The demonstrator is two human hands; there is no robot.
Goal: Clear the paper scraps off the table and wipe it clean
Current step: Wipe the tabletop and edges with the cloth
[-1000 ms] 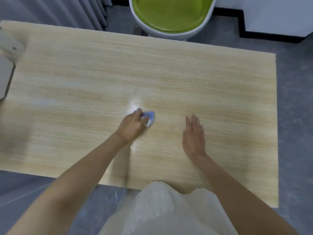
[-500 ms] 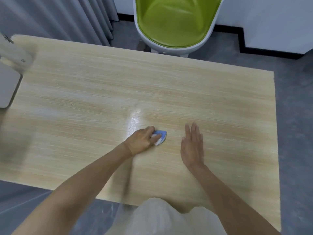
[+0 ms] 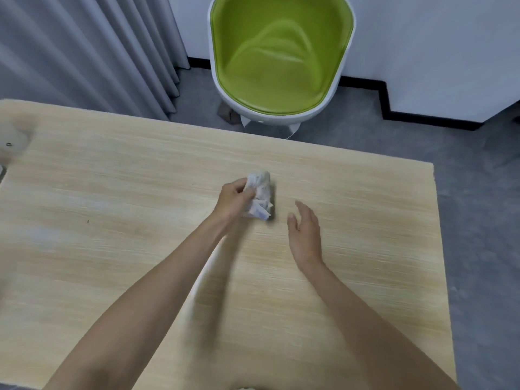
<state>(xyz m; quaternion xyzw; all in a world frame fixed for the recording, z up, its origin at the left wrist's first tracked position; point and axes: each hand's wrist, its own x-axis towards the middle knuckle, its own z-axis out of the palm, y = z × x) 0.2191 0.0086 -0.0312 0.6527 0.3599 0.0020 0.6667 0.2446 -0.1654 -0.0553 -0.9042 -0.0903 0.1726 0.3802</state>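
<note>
The person's left hand point(image 3: 233, 199) grips a crumpled white wad point(image 3: 260, 192) of cloth or paper, with a small blue patch at its lower end. The fingers point(image 3: 239, 183) are curled round the wad's left side and the thumb presses into its middle. The wad sits over the wooden desk point(image 3: 112, 235), on the near side of the green chair point(image 3: 281, 60) and roughly in line with it. A dark shadow lies along the wad's right edge; whether the wad touches the desk cannot be told.

The right hand point(image 3: 305, 235) is just to the right of the wad and apart from it, a little nearer to the person and so farther from the chair. Its fingers are loose and slightly bent, holding nothing, with the palm turned toward the wad. Whether it rests on the desk or hangs just above it is unclear.

Both bare forearms reach in from the bottom edge toward the chair. The left one is blurred.

The chair has a white shell and stands on the grey floor point(image 3: 464, 178) just beyond the desk's far edge. Grey curtains point(image 3: 84, 52) hang to the left of the chair, and a white wall with a black baseboard point(image 3: 422, 119) runs behind it and to its right. A tiny dark speck point(image 3: 88, 220) lies on the desk, well to the left of the chair's line.
</note>
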